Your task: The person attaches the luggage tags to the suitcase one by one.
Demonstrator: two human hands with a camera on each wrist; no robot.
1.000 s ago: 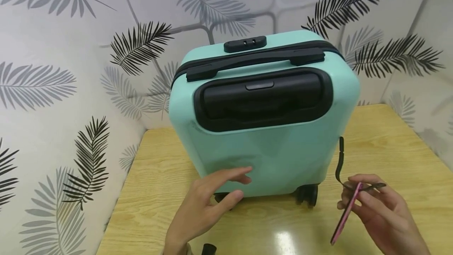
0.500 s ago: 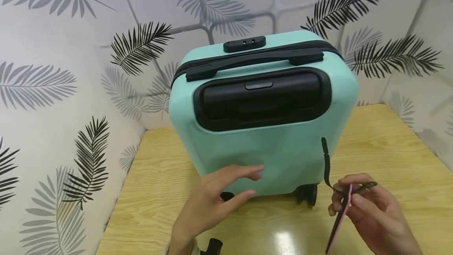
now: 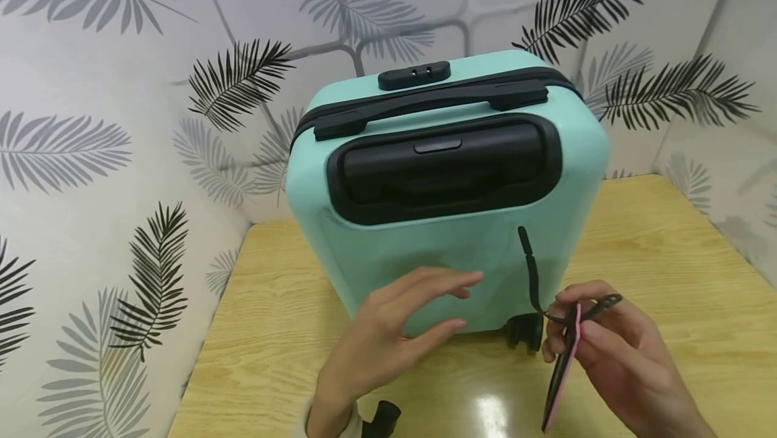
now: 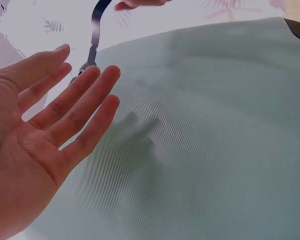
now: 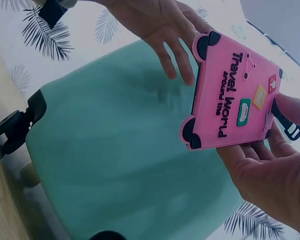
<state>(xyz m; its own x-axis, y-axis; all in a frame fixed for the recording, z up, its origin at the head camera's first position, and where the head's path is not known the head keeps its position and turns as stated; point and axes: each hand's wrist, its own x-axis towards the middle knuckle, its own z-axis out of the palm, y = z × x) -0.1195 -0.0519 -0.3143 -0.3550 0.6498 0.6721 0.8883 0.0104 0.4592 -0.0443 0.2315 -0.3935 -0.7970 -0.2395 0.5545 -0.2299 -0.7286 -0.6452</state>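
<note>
My right hand (image 3: 613, 350) pinches a pink luggage tag (image 5: 237, 95) between thumb and fingers. The tag is shaped like a small suitcase, with "Travel around the World" lettering and coloured patches. Its black strap (image 3: 531, 276) sticks up loose from the top, and a buckle end shows by the thumb in the right wrist view. My left hand (image 3: 400, 330) hovers to the left of the tag, fingers apart and holding nothing. Behind both hands a mint-green suitcase (image 3: 425, 249) stands upright on its wheels, with a black carry handle (image 3: 431, 102) along the top edge.
The suitcase rests on a wood-grain table (image 3: 267, 330) against a wall (image 3: 91, 222) patterned with leaves. A combination lock (image 3: 414, 75) sits on its top, and a caster wheel (image 3: 527, 333) shows at its lower right. A black camera mount (image 3: 384, 418) is at my left wrist.
My right hand has moved left with the luggage tag, so the strap now overlaps the suitcase front. My left hand has shifted right and slightly up towards the tag.
</note>
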